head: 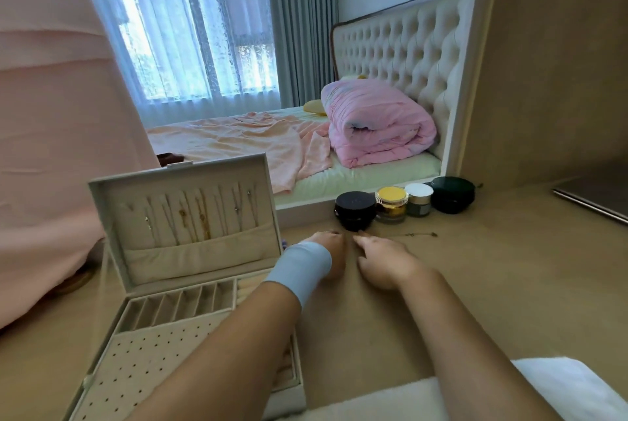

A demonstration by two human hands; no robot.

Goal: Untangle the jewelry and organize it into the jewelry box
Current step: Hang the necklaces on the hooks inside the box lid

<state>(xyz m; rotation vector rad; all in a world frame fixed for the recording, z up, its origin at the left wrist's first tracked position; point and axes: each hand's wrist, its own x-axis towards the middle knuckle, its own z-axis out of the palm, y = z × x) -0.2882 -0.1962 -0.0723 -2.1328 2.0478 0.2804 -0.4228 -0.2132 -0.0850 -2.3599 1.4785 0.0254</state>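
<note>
**As Our Hands Are Meeting Below the Jars**

While the open jewelry box [105, 217] is sitting at the lower left of the frame with necklaces [197, 217] hanging in its raised lid, we are reaching both hands onto the beige tabletop [475, 284] at centre. Our left hand [331, 250], wearing a blue wristband [302, 267], and our right hand [384, 262] are lying knuckles-up, fingertips almost meeting just below a black jar [355, 210]. We cannot tell whether either is pinching anything. A thin chain [421, 235] is lying loose to the right of them.
</note>
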